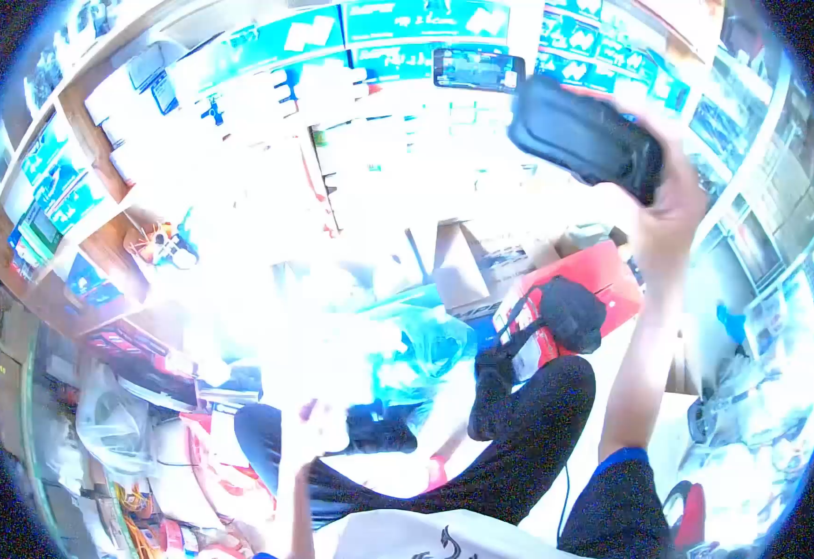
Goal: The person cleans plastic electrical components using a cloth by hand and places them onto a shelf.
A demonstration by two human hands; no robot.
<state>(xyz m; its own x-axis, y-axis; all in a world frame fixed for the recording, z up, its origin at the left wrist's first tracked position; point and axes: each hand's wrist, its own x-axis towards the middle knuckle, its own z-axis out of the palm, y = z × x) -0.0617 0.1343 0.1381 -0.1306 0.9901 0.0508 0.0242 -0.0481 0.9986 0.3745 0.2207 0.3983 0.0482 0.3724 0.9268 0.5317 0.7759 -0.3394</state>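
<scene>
My right hand (672, 182) is raised at the upper right, its fingers wrapped round the end of a black rectangular case-like object (579, 135). That object is blurred, tilted and off the floor, so its exact kind does not show. Just left of its far end, a phone (477, 70) shows a lit screen. My left hand (318, 427) is low over my lap, washed out by glare. Beside it is a dark object (379, 431) of unclear kind; whether the fingers grip it does not show.
A red box (603, 279) stands ahead of my right knee, with a black bag-like item (570, 315) against it. A blue plastic bag (421, 345) lies in front of my legs. Shelves hold blue boxes (426, 23). Clear plastic bags (114, 424) are at the left.
</scene>
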